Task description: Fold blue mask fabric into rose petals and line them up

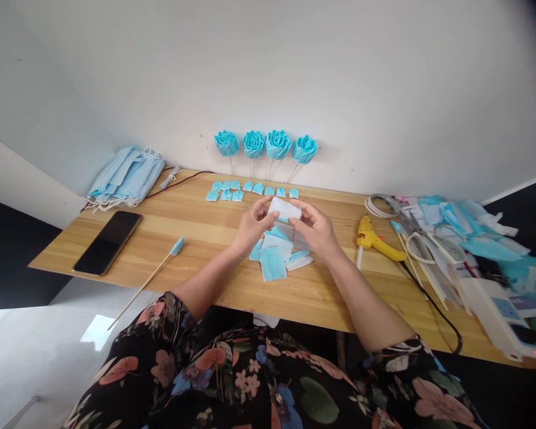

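Both of my hands hold one small white-blue fabric square (284, 209) above the wooden table (192, 238). My left hand (251, 225) pinches its left edge and my right hand (318, 229) pinches its right edge. Under my hands lies a loose pile of cut blue and white squares (274, 256). Behind them, several small folded blue pieces (250, 190) lie in rows. Several finished blue fabric roses on sticks (265, 145) lean against the wall.
A stack of blue face masks (127, 176) and a black phone (108, 242) lie at the left, with a blue-tipped wooden stick (154, 275) nearby. A yellow glue gun (377, 239), scissors (422, 244) and blue scraps (473, 232) crowd the right end.
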`<state>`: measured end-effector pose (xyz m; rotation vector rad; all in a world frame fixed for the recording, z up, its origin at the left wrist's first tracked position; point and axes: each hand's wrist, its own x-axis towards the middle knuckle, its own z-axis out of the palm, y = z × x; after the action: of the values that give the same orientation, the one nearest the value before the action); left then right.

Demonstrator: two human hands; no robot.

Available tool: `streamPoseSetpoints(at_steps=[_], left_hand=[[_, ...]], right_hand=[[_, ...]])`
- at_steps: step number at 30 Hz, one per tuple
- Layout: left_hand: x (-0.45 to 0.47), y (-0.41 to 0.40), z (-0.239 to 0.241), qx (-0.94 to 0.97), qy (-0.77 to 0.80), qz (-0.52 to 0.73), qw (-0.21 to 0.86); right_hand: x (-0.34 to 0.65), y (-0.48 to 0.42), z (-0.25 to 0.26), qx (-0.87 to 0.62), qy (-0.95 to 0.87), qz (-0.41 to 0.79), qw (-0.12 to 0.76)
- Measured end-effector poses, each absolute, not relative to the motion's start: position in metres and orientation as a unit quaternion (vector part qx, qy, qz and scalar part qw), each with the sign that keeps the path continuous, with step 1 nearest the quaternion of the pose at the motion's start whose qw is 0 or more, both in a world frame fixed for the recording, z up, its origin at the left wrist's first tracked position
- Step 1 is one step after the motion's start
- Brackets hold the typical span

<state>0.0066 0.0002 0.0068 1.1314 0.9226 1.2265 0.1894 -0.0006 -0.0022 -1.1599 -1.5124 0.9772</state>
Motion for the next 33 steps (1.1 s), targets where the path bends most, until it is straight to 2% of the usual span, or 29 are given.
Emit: streamPoseSetpoints(at_steps=[4,7,13,33], left_hand=[[0.006,-0.001,0.009,0.493,0.383,0.468,0.625],[0.007,-0.003,0.009,0.504,0.403,0.443,0.622],[0.006,-0.003,0.004,0.522,0.427,0.455,0.581],[0.007,-0.006,0.007,0.503,0.434,0.471,0.58]], right_hand=[[0.188,-0.003,0.003,-0.476,-0.609,0.385,0.505],[0.188,-0.004,0.002,-0.474,-0.613,0.379,0.505],[0.188,-0.004,0.002,-0.472,-0.617,0.39,0.494],[0.186,-0.01,0.012,-0.491,-0.603,0.382,0.499]])
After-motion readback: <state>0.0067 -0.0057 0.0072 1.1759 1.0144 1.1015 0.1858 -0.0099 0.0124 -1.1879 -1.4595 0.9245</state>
